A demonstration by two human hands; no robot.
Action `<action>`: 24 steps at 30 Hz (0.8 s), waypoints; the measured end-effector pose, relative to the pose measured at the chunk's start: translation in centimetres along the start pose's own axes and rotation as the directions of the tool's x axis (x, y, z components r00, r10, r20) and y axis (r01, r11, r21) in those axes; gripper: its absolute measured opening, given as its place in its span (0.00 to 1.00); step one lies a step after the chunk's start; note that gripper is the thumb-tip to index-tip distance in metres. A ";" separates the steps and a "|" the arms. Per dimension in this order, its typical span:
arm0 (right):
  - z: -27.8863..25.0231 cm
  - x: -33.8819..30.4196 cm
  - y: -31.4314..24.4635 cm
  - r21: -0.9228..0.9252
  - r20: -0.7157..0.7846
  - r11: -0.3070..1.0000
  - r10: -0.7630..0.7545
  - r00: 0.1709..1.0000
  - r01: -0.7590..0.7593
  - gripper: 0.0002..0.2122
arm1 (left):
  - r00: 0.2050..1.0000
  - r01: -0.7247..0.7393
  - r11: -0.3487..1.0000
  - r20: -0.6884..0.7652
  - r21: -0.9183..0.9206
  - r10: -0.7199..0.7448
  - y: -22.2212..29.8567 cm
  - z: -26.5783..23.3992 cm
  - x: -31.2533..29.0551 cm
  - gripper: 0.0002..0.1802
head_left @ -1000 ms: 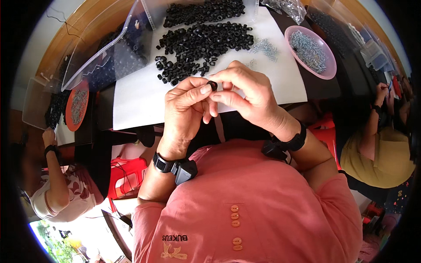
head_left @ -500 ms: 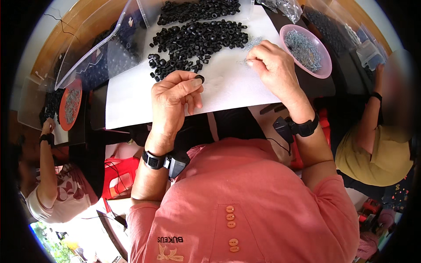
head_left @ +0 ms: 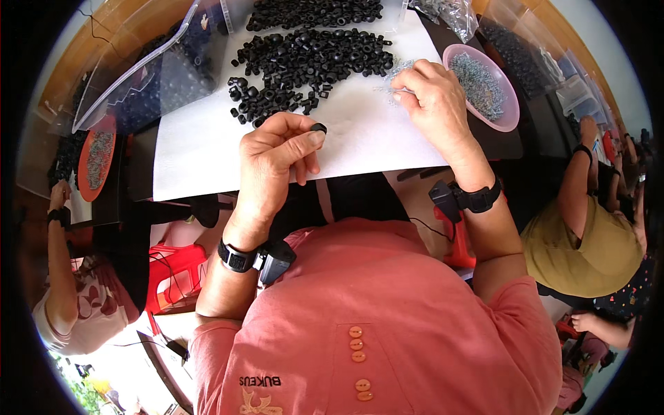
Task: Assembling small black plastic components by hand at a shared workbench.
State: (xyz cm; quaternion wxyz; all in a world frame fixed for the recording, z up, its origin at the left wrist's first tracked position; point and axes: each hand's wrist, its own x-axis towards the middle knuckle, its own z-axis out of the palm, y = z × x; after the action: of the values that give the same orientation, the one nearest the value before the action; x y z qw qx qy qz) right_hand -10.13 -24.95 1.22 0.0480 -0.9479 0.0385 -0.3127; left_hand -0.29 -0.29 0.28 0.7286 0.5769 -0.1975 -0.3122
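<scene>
My left hand [head_left: 280,149] pinches a small round black piece [head_left: 318,128] between thumb and forefinger, just above the front of the white sheet [head_left: 207,162]. Farther right, my right hand [head_left: 432,97] has its thumb and forefinger closed together over a small scatter of tiny silvery bits [head_left: 395,75]. Whatever sits between those fingertips is too small to make out. Beyond my left hand spreads a heap of small black parts [head_left: 311,59], some ring-shaped, some like caps. A pink bowl [head_left: 513,114] full of tiny silvery-grey pieces stands right beside my right hand.
A clear plastic bin [head_left: 149,76] leans at the left; another clear container of black parts [head_left: 315,14] sits at the back. Clear bags [head_left: 449,15] lie at the far right. People work on both sides, the left one beside an orange bowl [head_left: 97,162]. A red stool [head_left: 176,273] stands below left.
The black piece in my left fingers has turned slightly. My right hand stays over the silvery bits, nearly unmoved. The whole view has shifted a little.
</scene>
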 end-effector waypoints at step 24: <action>1.2 1.7 -8.1 0.844 0.111 0.520 0.076 0.991 -0.134 0.05 | 0.996 -0.021 0.998 0.086 0.056 0.016 0.0 -0.4 -0.1 0.07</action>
State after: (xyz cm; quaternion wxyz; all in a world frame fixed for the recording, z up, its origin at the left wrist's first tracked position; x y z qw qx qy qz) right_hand -7.74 -16.97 2.23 0.5227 -0.8095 -0.0626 -0.2599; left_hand -0.14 0.03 0.15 0.7058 0.5815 -0.2424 -0.3239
